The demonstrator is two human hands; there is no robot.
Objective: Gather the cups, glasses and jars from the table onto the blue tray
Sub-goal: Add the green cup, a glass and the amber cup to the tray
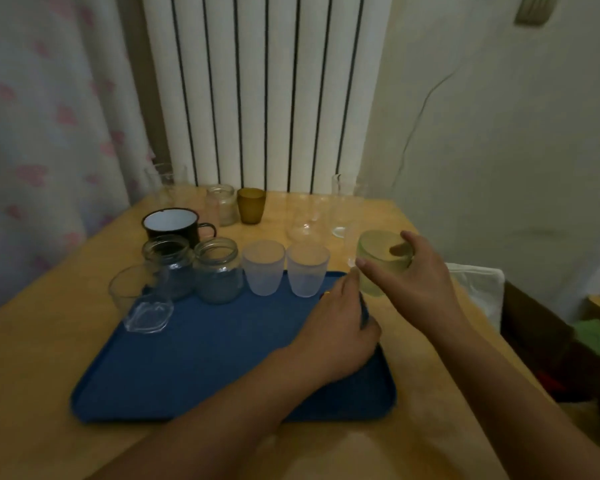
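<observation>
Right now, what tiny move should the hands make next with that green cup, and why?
Probably the right hand should carry the pale green cup a little leftward and set it upright on the blue tray, beside the two frosted cups. It grips the cup tilted at the tray's far right corner, and the left hand rests on that edge, seemingly steadying the tray.

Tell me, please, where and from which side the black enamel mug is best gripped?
Probably by the handle of the black enamel mug, coming from the right. It juts that way into open table, while jars crowd the near side.
</observation>
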